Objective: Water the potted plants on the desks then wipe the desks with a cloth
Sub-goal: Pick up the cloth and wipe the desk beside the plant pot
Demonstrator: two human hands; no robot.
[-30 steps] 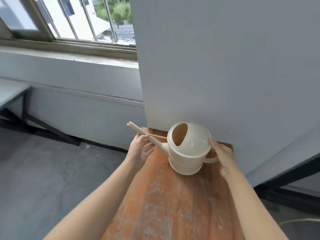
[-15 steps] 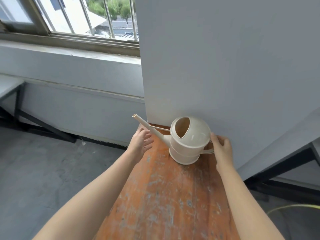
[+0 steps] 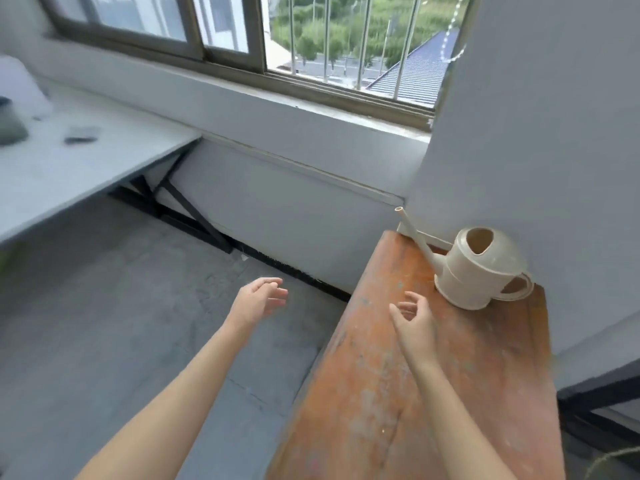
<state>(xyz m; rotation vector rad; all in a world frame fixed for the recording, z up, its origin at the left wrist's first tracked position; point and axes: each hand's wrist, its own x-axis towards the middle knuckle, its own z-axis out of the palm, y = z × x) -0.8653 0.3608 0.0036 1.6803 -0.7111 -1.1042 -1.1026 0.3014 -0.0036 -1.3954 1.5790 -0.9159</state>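
Head view: the cream watering can (image 3: pixel 478 271) stands upright at two o'clock, on the far end of the rust-orange bench (image 3: pixel 381 393), spout (image 3: pixel 414 233) aimed toward ten o'clock. My right hand (image 3: pixel 414 320) hovers near it, fingers loosely curled on nothing. My left hand (image 3: pixel 256 301), over the floor near centre, is relaxed and empty. The can looks like stiff, smooth plastic; I cannot tell how full it is. I'd grip the loop handle (image 3: pixel 528 284) on its three-o'clock side.

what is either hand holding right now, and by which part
Nothing. The left hand and right hand are empty; the watering can stands on the orange bench, apart from both.
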